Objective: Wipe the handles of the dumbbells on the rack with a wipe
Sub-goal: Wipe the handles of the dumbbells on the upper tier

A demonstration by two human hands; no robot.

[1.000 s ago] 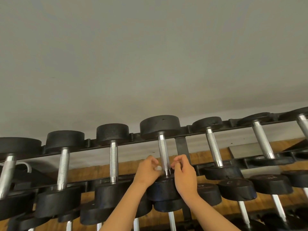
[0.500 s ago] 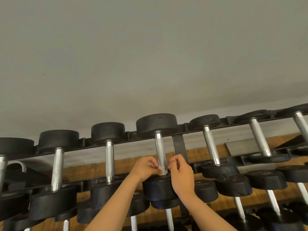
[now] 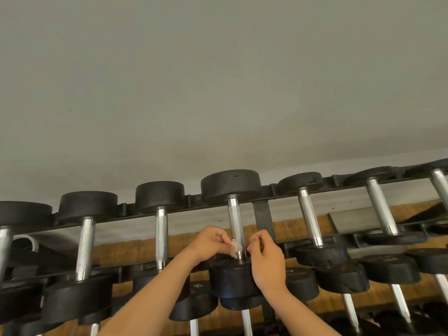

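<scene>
— On the top row of the rack (image 3: 263, 221), near its middle: one dumbbell (image 3: 231, 184) with a shiny handle (image 3: 234, 219). Looking for the wipe.

— Down at the front end of that handle, close to the front rail. Small white scrunched-up wipe (image 3: 234, 247), touching the metal.

— Held how?

— Pinched by the left hand (image 3: 213, 243), fingers (image 3: 221, 235) curled tight round it. Pressed to the left side of the handle, so as to rub it clean.

— And the right hand (image 3: 266, 260)?

— Just beside the handle on the other side, curled too, thumb near fingertip. Maybe holding the far end of the wipe, to pull it round the bar. Hard to tell, with nothing white showing there.

— Why so low down?

— Probably to begin at one end, then slide all the way up to the back rail and miss no spot.

— Much left to do?

— Looks like lots. Plenty more handles along both sides of this row, and more on the row below.
</scene>
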